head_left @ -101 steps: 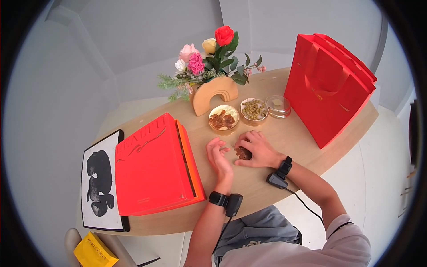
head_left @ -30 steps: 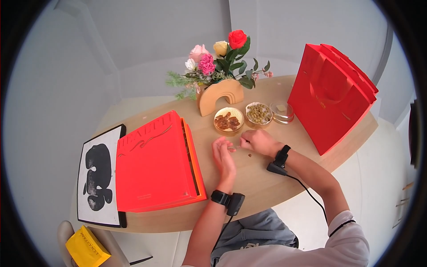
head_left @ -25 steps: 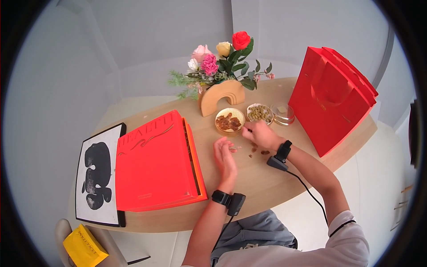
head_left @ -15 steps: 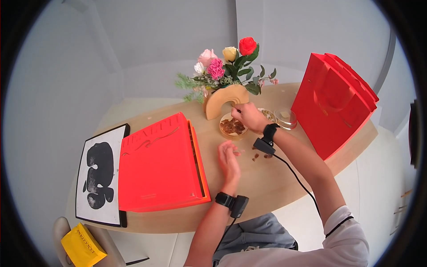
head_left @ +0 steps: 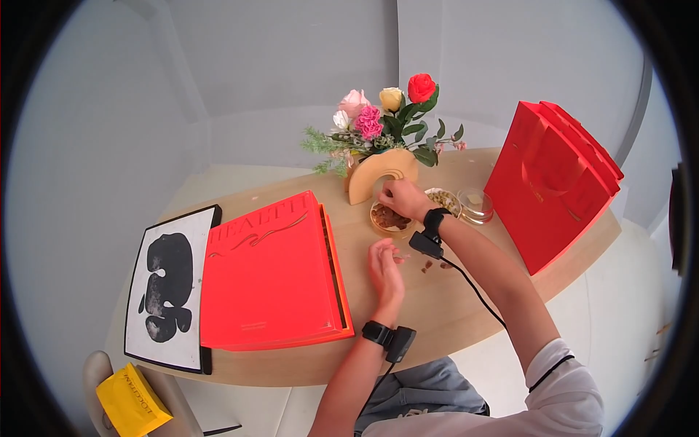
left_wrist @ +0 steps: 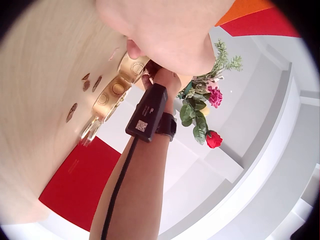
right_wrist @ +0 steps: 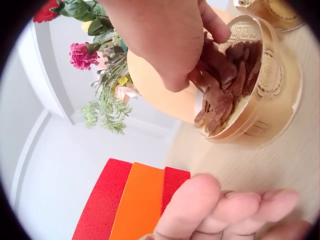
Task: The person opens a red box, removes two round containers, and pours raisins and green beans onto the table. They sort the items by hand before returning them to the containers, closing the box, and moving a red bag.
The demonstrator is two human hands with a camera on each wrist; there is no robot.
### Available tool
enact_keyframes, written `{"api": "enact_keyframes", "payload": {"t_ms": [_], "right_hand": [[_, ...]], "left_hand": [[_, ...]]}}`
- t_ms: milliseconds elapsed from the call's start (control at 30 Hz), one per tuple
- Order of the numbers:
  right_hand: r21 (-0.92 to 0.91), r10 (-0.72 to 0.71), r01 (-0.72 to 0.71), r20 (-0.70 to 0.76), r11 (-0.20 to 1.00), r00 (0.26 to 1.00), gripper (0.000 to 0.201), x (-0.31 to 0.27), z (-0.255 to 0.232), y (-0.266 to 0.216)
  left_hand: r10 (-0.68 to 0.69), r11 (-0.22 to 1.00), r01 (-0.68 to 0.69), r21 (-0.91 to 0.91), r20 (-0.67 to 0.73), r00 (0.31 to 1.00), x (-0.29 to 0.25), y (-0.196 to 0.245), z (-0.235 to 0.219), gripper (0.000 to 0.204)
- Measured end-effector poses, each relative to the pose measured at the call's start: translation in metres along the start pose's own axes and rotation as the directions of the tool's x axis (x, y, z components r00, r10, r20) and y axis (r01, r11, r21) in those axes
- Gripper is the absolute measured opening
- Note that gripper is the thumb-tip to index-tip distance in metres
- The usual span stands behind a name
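My right hand (head_left: 405, 198) is over the round gold-patterned bowl (right_wrist: 274, 75), at its far side. Its curled fingers hold brown dried slices (right_wrist: 212, 62) just above the slices heaped in the bowl. My left hand (head_left: 386, 271) lies on its side on the table near the bowl, fingers loosely bent and holding nothing. By its fingertips is a small pale strip (left_wrist: 114, 54). A few loose brown slices (left_wrist: 86, 85) lie on the tabletop to the right of the left hand.
Right of the bowl stand a bowl of greenish buds (head_left: 445, 198) and a clear round container (head_left: 476, 209). Behind is a wooden arch vase (head_left: 362, 180) with flowers. A red bag (head_left: 546, 182) stands right; a red box (head_left: 269, 277) and a framed print (head_left: 167, 284) lie left.
My right hand first covered a slice pile on the table, then lifted and moved forward and left over the bowl. Several slices stayed on the table. The left hand has kept its pose.
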State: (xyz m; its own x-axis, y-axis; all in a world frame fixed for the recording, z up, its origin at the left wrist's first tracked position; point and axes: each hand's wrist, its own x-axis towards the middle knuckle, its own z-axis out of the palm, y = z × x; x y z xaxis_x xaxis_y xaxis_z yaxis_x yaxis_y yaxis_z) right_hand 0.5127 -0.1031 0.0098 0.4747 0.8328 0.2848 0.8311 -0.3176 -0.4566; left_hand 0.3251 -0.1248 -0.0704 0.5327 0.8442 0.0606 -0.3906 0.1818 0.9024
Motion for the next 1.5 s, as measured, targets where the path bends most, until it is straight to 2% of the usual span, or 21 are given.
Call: {"api": "enact_keyframes", "payload": {"t_ms": [200,300,367,500,600,700,733,800,833,867,933,1067,1133,1200,1333,1500], "right_hand": [[-0.039,0.018,-0.017,0.017,0.999,1.000,0.028,-0.006,-0.008,-0.001],[0.040,-0.043,0.043,0.000,0.998,0.999,0.022,-0.017,-0.016,0.000],[0.186,-0.141,0.151,-0.063,0.971,0.988,0.018,-0.026,-0.019,0.008],[0.285,-0.152,0.186,-0.136,0.940,0.979,0.025,-0.052,-0.040,0.011],[0.301,-0.062,0.109,-0.161,0.947,0.985,0.027,-0.079,-0.060,0.011],[0.289,-0.034,0.038,-0.019,0.957,0.999,0.022,-0.117,-0.078,0.010],[0.289,-0.030,0.035,-0.019,0.957,0.999,0.022,-0.128,-0.080,0.015],[0.311,-0.006,-0.052,0.181,0.949,0.983,0.023,-0.151,-0.085,0.025],[0.307,0.011,-0.086,0.238,0.948,0.971,0.028,-0.159,-0.087,0.027],[0.309,0.017,-0.092,0.236,0.947,0.972,0.028,-0.167,-0.088,0.026],[0.152,0.119,-0.176,0.325,0.973,0.938,0.032,-0.179,-0.090,0.022],[0.125,0.088,-0.142,0.362,0.982,0.928,0.030,-0.180,-0.079,0.030],[0.208,0.062,-0.159,0.411,0.965,0.910,0.024,-0.178,-0.074,0.033],[0.198,0.056,-0.152,0.421,0.968,0.905,0.020,-0.175,-0.072,0.032],[0.178,0.008,-0.098,0.451,0.979,0.893,0.014,-0.171,-0.072,0.031],[0.182,0.002,-0.102,0.480,0.978,0.877,0.013,-0.169,-0.077,0.024]], "left_hand": [[-0.001,1.000,0.001,0.002,-0.004,1.000,0.000,0.000,0.000,0.027],[-0.001,1.000,0.001,0.005,-0.002,1.000,0.001,0.000,0.000,0.027],[-0.011,1.000,0.011,-0.023,-0.010,1.000,0.002,-0.002,-0.001,0.026],[-0.012,1.000,0.012,-0.018,-0.002,1.000,0.003,-0.006,-0.002,0.026],[-0.019,1.000,0.019,-0.018,0.004,1.000,0.003,-0.007,-0.003,0.025],[-0.006,1.000,0.006,-0.017,-0.001,1.000,0.004,-0.007,-0.003,0.025],[0.006,1.000,-0.006,-0.011,0.001,1.000,0.003,-0.006,-0.003,0.024],[0.013,1.000,-0.013,-0.004,0.009,1.000,0.001,-0.004,-0.001,0.024],[0.004,1.000,-0.004,-0.005,0.005,1.000,0.001,-0.003,-0.001,0.023],[-0.004,1.000,0.004,-0.006,0.001,1.000,0.001,-0.001,-0.001,0.023],[-0.018,1.000,0.018,-0.001,0.012,1.000,0.002,0.001,-0.003,0.023],[-0.020,1.000,0.020,-0.006,0.005,1.000,0.001,0.003,-0.001,0.024],[-0.013,1.000,0.013,0.002,0.009,1.000,0.001,0.001,-0.003,0.024],[-0.007,1.000,0.007,0.006,0.014,1.000,0.002,0.000,-0.004,0.025],[-0.004,1.000,0.004,0.016,0.018,1.000,0.002,-0.001,-0.005,0.026],[-0.011,1.000,0.011,0.002,0.008,1.000,0.003,0.000,-0.004,0.027]]}}
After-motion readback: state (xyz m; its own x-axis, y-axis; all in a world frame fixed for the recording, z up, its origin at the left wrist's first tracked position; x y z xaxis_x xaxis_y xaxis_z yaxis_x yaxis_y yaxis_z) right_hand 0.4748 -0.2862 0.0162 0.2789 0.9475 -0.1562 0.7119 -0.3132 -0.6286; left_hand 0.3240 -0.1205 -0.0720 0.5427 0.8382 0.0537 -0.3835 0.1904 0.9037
